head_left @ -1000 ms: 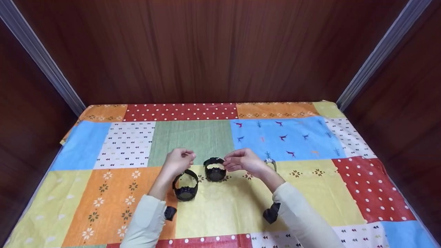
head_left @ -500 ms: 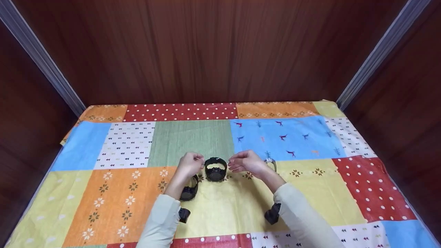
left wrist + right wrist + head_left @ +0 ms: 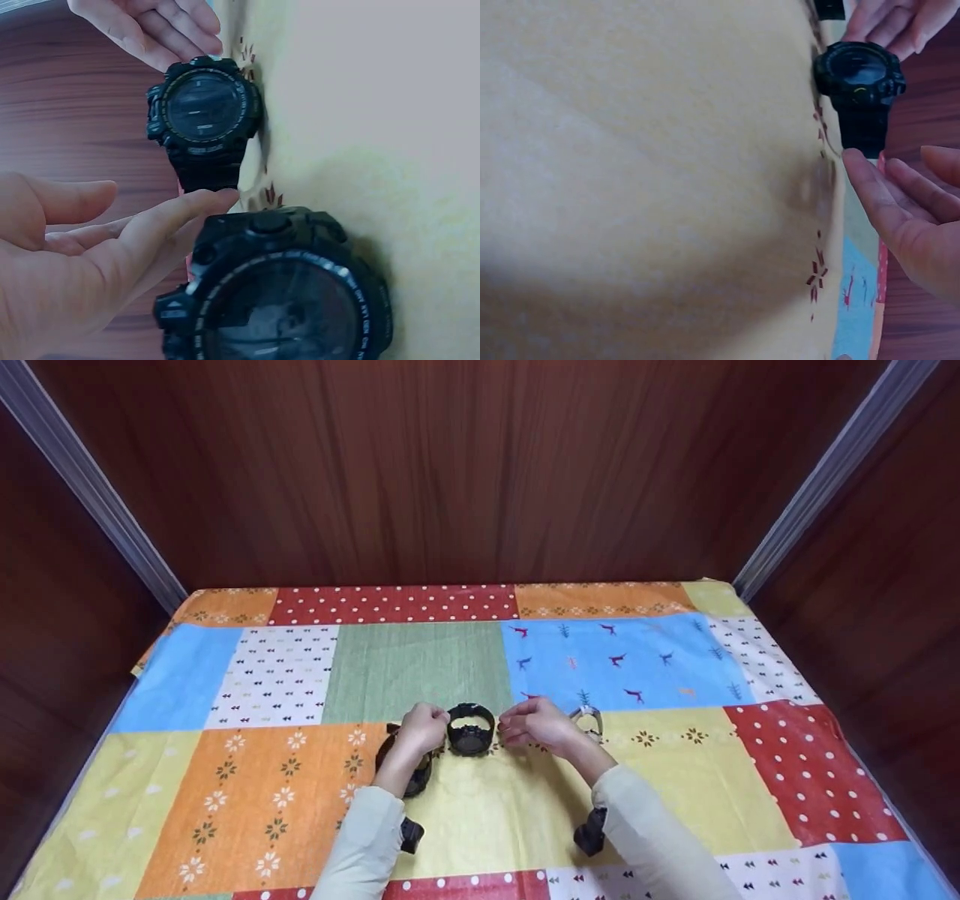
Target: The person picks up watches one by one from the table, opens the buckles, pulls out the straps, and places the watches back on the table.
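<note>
A black digital wristwatch (image 3: pixel 471 741) stands on its looped strap mid-table, dial facing the near side. My left hand (image 3: pixel 423 729) is at its left side, fingers mostly straight with the thumb apart (image 3: pixel 79 202); the fingertips seem to touch or nearly touch the strap. Beside its right side is my right hand (image 3: pixel 541 725), whose fingers (image 3: pixel 874 191) extend toward the strap; whether they touch it I cannot tell. A second black wristwatch (image 3: pixel 417 782) stands partly hidden below my left hand and wrist. Behind my right hand, a lighter watch (image 3: pixel 591 721) with a looped band is partly covered.
A patchwork-print cloth (image 3: pixel 637 802) covers the table. Dark wood-grain panels (image 3: pixel 480 472) rise behind it and on both sides. Black devices are worn at the left wrist (image 3: pixel 411 835) and the right wrist (image 3: pixel 590 832).
My left hand has moved right, from above the left watch to the middle watch's side, now covering part of the left watch. My right hand drew slightly away from the middle watch.
</note>
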Demonstrator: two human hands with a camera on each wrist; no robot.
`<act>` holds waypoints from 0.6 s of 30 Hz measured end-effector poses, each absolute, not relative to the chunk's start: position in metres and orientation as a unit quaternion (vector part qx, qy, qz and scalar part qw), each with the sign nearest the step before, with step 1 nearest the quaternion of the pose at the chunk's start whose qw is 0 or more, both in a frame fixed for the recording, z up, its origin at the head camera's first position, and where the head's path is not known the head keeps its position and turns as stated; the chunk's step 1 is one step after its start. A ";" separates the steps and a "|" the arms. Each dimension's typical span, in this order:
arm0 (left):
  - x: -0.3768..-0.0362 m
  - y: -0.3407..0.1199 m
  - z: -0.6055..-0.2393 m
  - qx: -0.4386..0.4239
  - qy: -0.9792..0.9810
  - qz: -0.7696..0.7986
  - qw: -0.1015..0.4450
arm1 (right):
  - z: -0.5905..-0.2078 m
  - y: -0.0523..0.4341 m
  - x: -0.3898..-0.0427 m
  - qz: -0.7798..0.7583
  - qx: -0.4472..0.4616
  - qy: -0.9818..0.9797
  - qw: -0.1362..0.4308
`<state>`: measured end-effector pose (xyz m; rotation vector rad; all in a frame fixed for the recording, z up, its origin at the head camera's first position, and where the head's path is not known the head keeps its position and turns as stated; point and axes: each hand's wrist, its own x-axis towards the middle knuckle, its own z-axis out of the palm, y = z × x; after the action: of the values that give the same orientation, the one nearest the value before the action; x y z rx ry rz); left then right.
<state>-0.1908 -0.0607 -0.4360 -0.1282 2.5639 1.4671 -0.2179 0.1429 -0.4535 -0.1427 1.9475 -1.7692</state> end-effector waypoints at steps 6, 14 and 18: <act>-0.191 -0.059 -0.439 -0.047 0.851 0.514 0.094 | -0.457 0.139 -0.215 -0.658 -0.056 0.703 0.264; -0.188 -0.056 -0.438 -0.059 0.847 0.520 0.096 | -0.459 0.138 -0.214 -0.674 -0.053 0.685 0.271; -0.188 -0.056 -0.439 -0.053 0.860 0.500 0.083 | -0.460 0.139 -0.214 -0.679 -0.051 0.681 0.269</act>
<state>-0.1876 -0.0557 -0.4391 -0.1590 2.5687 1.4936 -0.2144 0.1385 -0.4600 -0.1383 1.8364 -1.8318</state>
